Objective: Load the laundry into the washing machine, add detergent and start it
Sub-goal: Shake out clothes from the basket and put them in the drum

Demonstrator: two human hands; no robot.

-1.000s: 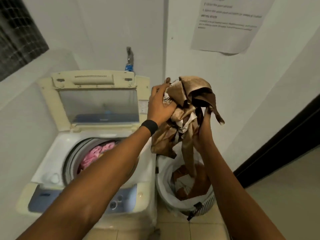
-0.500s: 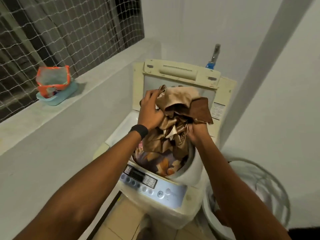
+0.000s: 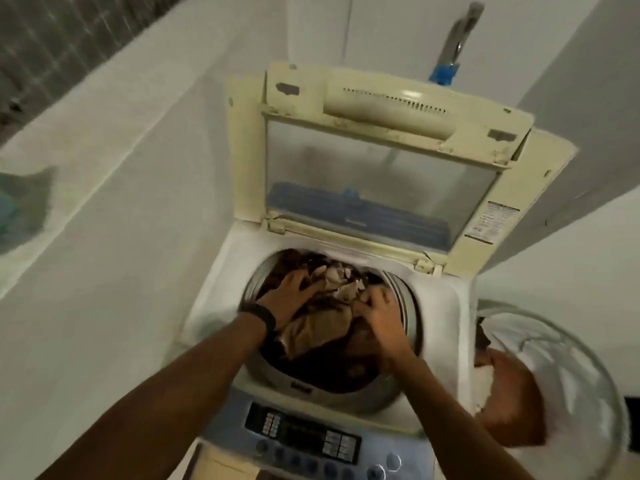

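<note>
Right now both of your hands are down inside the drum (image 3: pixel 406 308) of the washing machine (image 3: pixel 441 306), on top of the brown and tan laundry (image 3: pixel 317 329). Your left hand (image 3: pixel 290 299) lies flat with its fingers spread, pressing the cloth, a dark wristband (image 3: pixel 260 317) at the wrist. Your right hand (image 3: pixel 381 318) has its fingers bent into the fabric; the blur keeps you from telling whether it pinches a fold or only pushes.

Between the two hands the bundle is crumpled, with no clean long axis. Its broad tan fold does run slantwise from under your left wrist toward your right fingertips, and pale scraps poke up just beyond your left fingers.

Past both hands the lid (image 3: pixel 381 178) stands raised, hinged at the far edge, with a tap (image 3: pixel 455 46) on the wall behind it. Nearer to you than your wrists is the control panel (image 3: pixel 304 436). Outboard of your right hand, beside the machine, sits a laundry basket (image 3: pixel 588 344) with rust-coloured cloth (image 3: pixel 512 403) in it.
</note>
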